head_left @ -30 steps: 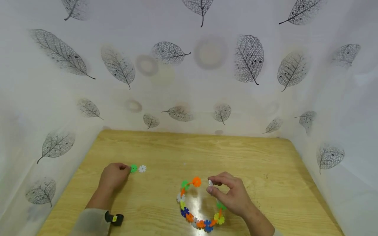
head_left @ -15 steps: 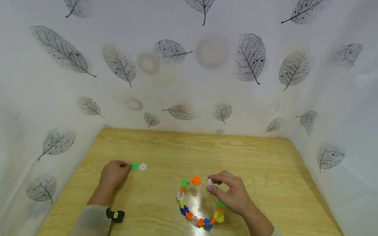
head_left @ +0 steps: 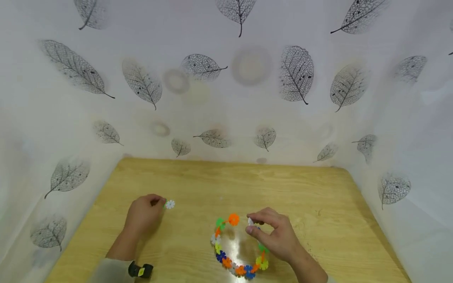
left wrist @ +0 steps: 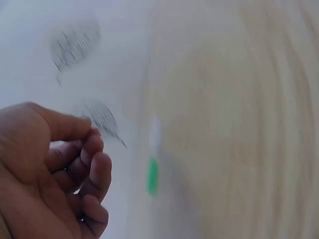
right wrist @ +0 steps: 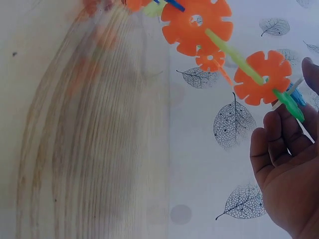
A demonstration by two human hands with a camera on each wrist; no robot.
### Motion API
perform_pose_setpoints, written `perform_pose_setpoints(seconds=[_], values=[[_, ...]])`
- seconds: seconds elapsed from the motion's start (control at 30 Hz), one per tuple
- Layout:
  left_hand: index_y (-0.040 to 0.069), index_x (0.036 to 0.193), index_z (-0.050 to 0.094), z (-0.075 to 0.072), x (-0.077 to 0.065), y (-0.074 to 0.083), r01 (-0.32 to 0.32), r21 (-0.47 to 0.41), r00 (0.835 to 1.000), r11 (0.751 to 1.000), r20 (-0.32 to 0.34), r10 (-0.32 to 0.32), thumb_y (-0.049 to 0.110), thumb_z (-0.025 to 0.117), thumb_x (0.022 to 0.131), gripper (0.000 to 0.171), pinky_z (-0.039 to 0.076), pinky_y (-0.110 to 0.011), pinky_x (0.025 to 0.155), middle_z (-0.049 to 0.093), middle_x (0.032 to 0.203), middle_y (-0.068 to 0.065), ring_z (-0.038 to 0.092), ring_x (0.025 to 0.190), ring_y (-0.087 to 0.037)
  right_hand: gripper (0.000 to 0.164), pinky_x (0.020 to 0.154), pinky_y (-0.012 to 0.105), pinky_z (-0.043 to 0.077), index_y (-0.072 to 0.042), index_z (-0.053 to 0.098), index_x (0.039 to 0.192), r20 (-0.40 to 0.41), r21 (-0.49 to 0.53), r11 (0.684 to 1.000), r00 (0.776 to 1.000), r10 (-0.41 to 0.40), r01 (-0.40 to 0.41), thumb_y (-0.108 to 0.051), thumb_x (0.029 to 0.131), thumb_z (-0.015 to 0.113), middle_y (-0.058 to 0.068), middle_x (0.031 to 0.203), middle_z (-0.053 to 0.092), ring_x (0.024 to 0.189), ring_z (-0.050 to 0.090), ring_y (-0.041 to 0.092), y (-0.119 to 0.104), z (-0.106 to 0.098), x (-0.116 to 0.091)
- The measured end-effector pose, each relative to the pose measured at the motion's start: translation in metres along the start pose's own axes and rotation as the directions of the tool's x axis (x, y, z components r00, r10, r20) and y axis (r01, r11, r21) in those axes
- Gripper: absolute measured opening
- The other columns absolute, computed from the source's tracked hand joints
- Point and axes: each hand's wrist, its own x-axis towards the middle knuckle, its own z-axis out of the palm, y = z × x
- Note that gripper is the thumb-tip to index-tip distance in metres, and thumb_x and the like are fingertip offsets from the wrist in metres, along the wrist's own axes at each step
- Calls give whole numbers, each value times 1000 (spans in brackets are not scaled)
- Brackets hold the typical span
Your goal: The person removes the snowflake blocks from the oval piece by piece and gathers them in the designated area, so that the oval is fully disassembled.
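Note:
My right hand (head_left: 277,234) pinches a white snowflake disc (head_left: 250,221) between thumb and fingertips, at the right end of a curved chain of interlocking discs. Orange, blue, yellow, green and white discs make up the chain (head_left: 221,256), which bends into a nearly round loop with a gap at the top. An orange disc (head_left: 233,219) ends the other side. Far left, my left hand (head_left: 143,214) hovers with loosely curled fingers and nothing visible between them. Beside its fingertips lie a loose white disc (head_left: 170,204) and a green disc (left wrist: 152,177), the latter mostly hidden in the head view.
The wooden table (head_left: 304,192) carries everything. Pale sheeting (head_left: 226,98) printed with leaves stands along its back and both sides. A black band (head_left: 140,270) circles the left wrist.
My left hand has shifted slightly right, over the green disc, which it now mostly covers. The right hand and the chain have stayed nearly in place.

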Motion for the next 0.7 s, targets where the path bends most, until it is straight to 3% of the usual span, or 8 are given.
perform_pose_setpoints(seconds=[0.2, 0.37, 0.5, 0.7], values=[[13, 110, 77, 12, -22, 52, -120, -164, 990, 979, 59, 131, 38, 67, 103, 28, 54, -37, 79, 75, 100, 1, 66, 91, -15, 28, 75, 32, 58, -17, 77, 115, -5, 12, 1000, 1000, -21, 21, -8, 89, 82, -3, 104, 74, 93, 67, 13, -3, 2, 1], [20, 101, 78, 29, -42, 86, -172, -294, 962, 940, 157, 225, 43, 69, 100, 24, 52, -32, 70, 71, 90, 6, 62, 82, -16, 32, 78, 32, 58, -17, 77, 117, -8, 10, 997, 997, -74, 74, -8, 88, 84, -5, 105, 73, 96, 67, 14, -7, 5, 2], [20, 99, 78, 45, -55, 105, -211, -375, 917, 903, 245, 315, 46, 66, 101, 28, 52, -30, 66, 70, 88, 3, 60, 79, -17, 36, 79, 32, 57, -16, 77, 119, -14, 12, 990, 990, -137, 137, -7, 86, 85, -3, 104, 74, 96, 66, 15, -8, 10, 3], [19, 97, 78, 65, -64, 130, -241, -503, 827, 830, 340, 447, 39, 62, 105, 27, 53, -29, 67, 69, 88, 1, 59, 74, -13, 41, 79, 31, 57, -12, 76, 121, -33, 11, 974, 973, -228, 228, -6, 82, 88, 0, 105, 74, 95, 66, 17, -11, 16, 6]])
